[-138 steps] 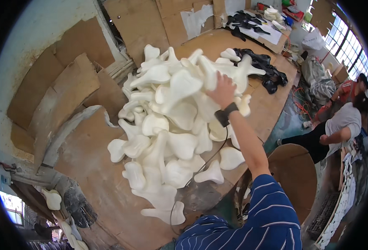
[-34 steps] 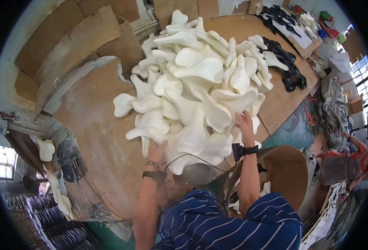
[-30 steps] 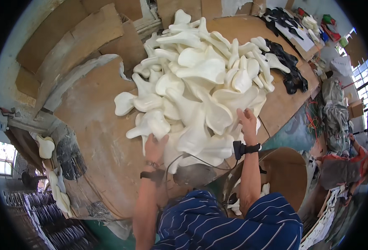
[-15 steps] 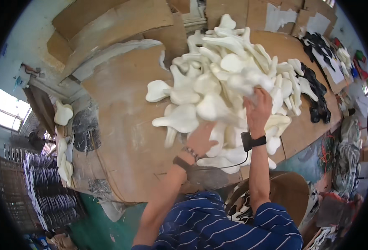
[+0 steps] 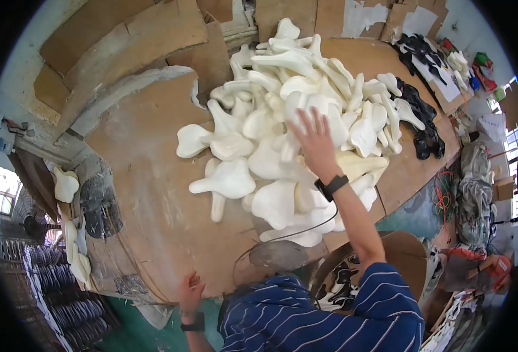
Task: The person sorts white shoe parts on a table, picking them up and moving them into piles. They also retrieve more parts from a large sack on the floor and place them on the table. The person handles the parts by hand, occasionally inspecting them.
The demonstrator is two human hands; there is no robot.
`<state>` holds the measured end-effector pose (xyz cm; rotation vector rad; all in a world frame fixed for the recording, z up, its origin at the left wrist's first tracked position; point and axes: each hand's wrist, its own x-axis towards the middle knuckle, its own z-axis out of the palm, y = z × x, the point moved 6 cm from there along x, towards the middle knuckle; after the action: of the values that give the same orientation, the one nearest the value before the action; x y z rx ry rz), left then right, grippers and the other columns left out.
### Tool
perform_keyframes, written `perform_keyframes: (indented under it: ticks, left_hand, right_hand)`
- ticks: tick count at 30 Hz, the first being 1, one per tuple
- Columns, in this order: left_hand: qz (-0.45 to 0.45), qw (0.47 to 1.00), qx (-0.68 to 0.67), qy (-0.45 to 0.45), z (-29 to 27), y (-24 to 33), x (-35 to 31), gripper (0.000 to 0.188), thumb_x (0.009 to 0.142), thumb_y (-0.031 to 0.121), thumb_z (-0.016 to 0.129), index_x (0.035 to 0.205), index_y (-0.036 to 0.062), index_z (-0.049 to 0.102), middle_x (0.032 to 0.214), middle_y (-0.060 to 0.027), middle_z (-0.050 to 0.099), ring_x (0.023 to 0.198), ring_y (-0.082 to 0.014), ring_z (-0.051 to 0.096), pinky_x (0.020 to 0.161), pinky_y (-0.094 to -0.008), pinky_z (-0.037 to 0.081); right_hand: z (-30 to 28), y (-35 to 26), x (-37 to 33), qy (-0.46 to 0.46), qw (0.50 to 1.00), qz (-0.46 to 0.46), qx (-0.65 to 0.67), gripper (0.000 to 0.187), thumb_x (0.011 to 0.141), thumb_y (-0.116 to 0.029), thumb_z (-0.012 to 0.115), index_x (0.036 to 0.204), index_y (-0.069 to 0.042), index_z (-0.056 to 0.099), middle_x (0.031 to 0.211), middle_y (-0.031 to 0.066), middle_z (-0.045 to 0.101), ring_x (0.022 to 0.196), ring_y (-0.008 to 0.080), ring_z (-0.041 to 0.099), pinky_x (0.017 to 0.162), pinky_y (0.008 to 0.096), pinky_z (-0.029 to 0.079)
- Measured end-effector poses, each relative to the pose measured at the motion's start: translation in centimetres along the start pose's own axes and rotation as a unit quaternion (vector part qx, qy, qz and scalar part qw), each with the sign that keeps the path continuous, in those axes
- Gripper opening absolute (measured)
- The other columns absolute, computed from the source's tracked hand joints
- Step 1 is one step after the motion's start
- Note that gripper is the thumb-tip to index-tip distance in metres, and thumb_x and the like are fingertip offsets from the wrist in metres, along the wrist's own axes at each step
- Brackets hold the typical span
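We record one heap of white saddle-shaped pieces (image 5: pixel 232 179), upper centre of the frame, on a cardboard-covered table (image 5: pixel 147 170); one right hand (image 5: pixel 316 144), fingers spread, over the heap's middle, gripping nothing that we see, its contact with the pieces unclear to us; one left hand (image 5: pixel 191 291), lower left of centre, half-open, fingers loosely bent, near the table's edge; glossy black pieces (image 5: pixel 426 120), upper right, beside the heap; one curved cardboard bin (image 5: pixel 408 258), lower right.

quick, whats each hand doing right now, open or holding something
Left hand: loosely open, nothing visible in it.
Right hand: open, fingers spread over a white saddle-shaped piece; contact unclear.
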<state>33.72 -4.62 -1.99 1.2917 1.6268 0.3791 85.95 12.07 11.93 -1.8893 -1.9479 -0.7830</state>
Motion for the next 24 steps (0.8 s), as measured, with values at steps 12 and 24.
perform_keyframes:
  ticks: [12,24]
  left_hand:
    - [-0.034,0.987,-0.12,0.104,-1.3,-7.7,-4.4,0.046,0.09,0.013,0.073,0.132,0.0006,0.058,0.112,-0.0136,0.07,0.101,-0.0205,0.067,0.089,-0.0345,0.055]
    - [-0.071,0.98,-0.097,0.158,-1.4,-8.4,-7.2,0.046,0.087,0.016,0.075,0.128,-0.0004,0.061,0.105,-0.011,0.073,0.096,-0.0174,0.068,0.089,-0.0325,0.054]
  right_hand:
    - [-0.3,9.0,8.2,0.05,0.996,0.057,-0.043,0.066,0.079,0.006,0.056,0.141,-0.018,0.053,0.144,0.0095,0.054,0.135,0.0344,0.046,0.109,0.0517,0.038]
    - [9.6,-29.6,-3.4,-0.219,0.868,-0.412,0.17,0.056,0.091,-0.028,0.061,0.145,-0.021,0.051,0.155,0.0145,0.041,0.146,0.0405,0.032,0.119,0.0584,0.024]
